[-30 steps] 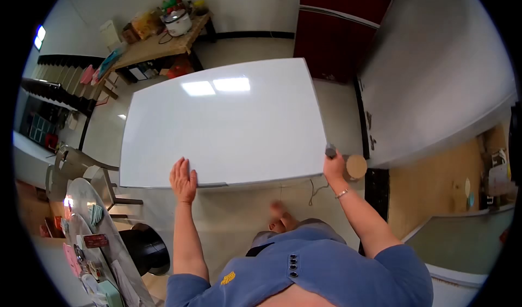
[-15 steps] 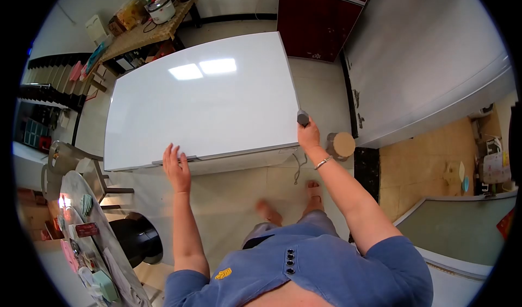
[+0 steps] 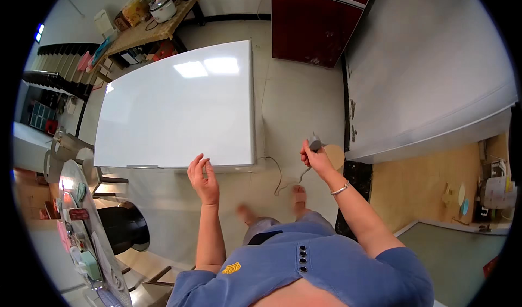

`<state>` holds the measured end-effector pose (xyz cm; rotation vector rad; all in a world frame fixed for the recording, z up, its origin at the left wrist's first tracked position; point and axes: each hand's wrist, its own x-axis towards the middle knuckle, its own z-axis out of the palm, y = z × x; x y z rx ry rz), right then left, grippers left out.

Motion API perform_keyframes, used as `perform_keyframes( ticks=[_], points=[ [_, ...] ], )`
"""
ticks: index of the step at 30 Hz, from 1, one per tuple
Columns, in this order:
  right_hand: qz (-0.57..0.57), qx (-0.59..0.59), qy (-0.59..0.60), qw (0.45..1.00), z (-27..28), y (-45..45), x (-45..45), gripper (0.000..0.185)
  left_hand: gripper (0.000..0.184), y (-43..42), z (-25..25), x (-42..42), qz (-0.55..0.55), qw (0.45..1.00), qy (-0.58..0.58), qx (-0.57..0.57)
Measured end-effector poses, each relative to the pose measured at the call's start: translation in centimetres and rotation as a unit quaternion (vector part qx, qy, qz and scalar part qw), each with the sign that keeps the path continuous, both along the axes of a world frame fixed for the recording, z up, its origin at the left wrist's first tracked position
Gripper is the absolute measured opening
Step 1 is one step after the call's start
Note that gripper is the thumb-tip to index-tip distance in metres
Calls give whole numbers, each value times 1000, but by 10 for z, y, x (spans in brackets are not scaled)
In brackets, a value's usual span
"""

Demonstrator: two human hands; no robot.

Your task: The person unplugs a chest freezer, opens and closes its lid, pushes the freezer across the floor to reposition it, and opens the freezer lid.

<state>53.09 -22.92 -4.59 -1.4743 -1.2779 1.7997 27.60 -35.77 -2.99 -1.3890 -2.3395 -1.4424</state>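
A large white chest with a glossy lid (image 3: 174, 111) stands in front of me. My left hand (image 3: 204, 182) is at the lid's front edge, right of the long handle (image 3: 142, 167), with its fingers apart and nothing in them. To the right of the chest, over the floor, my right hand (image 3: 316, 157) is closed around a grey plug (image 3: 314, 142). A cord (image 3: 279, 171) runs from near the chest's lower right corner along the floor toward that hand.
A wooden table (image 3: 157, 32) with a rice cooker (image 3: 162, 9) stands at the back left. Dark red cabinet (image 3: 312, 27) at the back, round stool (image 3: 333, 156) beside my right hand. On the left are a cluttered oval table (image 3: 103, 225), a black stool (image 3: 124, 226) and chairs.
My right hand has moved away from the chest's right edge with the grey plug. My left hand has slid rightward along the front edge. The view has shifted right, and more cord shows.
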Motion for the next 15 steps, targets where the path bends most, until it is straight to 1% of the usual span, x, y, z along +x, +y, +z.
perform_keyframes(
  ticks=[1, 3, 4, 6, 7, 9, 13, 15],
  points=[
    [4, 2, 0, 1000, 5, 8, 8, 39, 8, 6, -5, 7, 4, 1000, 0, 2],
    [15, 11, 14, 1000, 16, 25, 17, 38, 10, 17, -16, 18, 58, 998, 16, -29],
    [21, 10, 13, 1000, 24, 32, 19, 38, 10, 21, -15, 23, 64, 997, 15, -30],
    [37, 56, 18, 998, 44, 51, 17, 39, 14, 25, -13, 32, 74, 992, 81, -68],
    [48, 54, 19, 997, 52, 61, 15, 39, 14, 24, -13, 35, 84, 991, 81, -71],
    [21, 129, 75, 988, 65, 84, 5, 40, 18, 26, -14, 35, 71, 989, 102, -82],
    [9, 159, 92, 983, 90, 128, -20, 39, 23, 32, -18, 38, 106, 983, 117, -93],
    [22, 164, 102, 981, 95, 145, -36, 38, 25, 35, -20, 36, 126, 983, 97, -91]
  ],
)
